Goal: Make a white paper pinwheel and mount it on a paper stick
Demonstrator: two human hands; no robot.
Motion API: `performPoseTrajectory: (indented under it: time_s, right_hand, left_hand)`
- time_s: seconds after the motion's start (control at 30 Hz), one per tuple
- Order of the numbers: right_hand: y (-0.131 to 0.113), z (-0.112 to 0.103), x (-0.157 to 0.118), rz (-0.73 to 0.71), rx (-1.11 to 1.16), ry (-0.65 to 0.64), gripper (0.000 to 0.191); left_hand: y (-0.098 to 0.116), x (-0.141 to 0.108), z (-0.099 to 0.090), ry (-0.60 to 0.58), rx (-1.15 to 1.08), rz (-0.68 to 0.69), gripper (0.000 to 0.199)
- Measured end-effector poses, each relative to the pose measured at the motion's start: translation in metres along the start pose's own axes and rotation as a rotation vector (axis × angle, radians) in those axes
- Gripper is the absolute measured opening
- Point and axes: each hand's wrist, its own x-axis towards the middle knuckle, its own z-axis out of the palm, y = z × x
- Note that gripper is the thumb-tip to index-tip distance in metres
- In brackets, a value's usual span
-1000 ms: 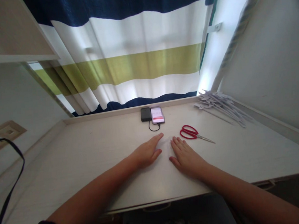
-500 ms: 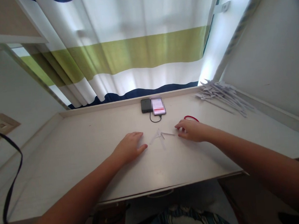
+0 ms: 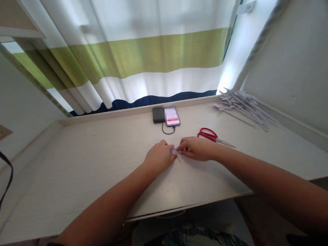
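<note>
Small folded white paper pieces (image 3: 178,158) lie between my hands in the middle of the table, mostly covered by fingers. My left hand (image 3: 160,156) is closed on the paper from the left, thumb and fingers together at its edge. From the right, the fingertips of my right hand (image 3: 194,148) pinch at the paper too, nearly touching the left fingers. A thin strip sticks out below, toward me. Just behind my right hand lies a pair of scissors (image 3: 210,134) with red handles, blades pointing right.
A black power bank (image 3: 158,115) and a phone (image 3: 172,116) lie at the back, joined by a short cable (image 3: 169,133). A pile of thin paper sticks (image 3: 245,107) rests at the back right. The white table (image 3: 99,162) meets a curtain (image 3: 158,55) behind.
Both hands have moved inward, from apart on either side to closed around the paper pieces. The scissors, largely covered by my right hand before, now show.
</note>
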Motion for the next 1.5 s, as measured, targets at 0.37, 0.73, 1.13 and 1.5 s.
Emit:
performPoseTrajectory:
  time_s: [0.37, 0.73, 1.13, 1.5]
  right_hand:
    - [0.012, 0.002, 0.029, -0.056, 0.028, -0.071, 0.058]
    - [0.002, -0.003, 0.048, -0.130, -0.042, -0.205, 0.014]
    - [0.004, 0.021, 0.027, -0.046, 0.077, 0.016, 0.013]
    - [0.022, 0.009, 0.009, 0.227, 0.456, 0.345, 0.009]
  left_hand:
    - [-0.028, -0.007, -0.017, -0.043, -0.108, -0.165, 0.030]
    - [-0.027, -0.011, -0.012, -0.106, -0.255, -0.174, 0.024]
    - [-0.014, -0.010, -0.007, -0.127, -0.539, -0.181, 0.048]
    - [0.009, 0.029, -0.022, -0.060, -0.566, -0.115, 0.031]
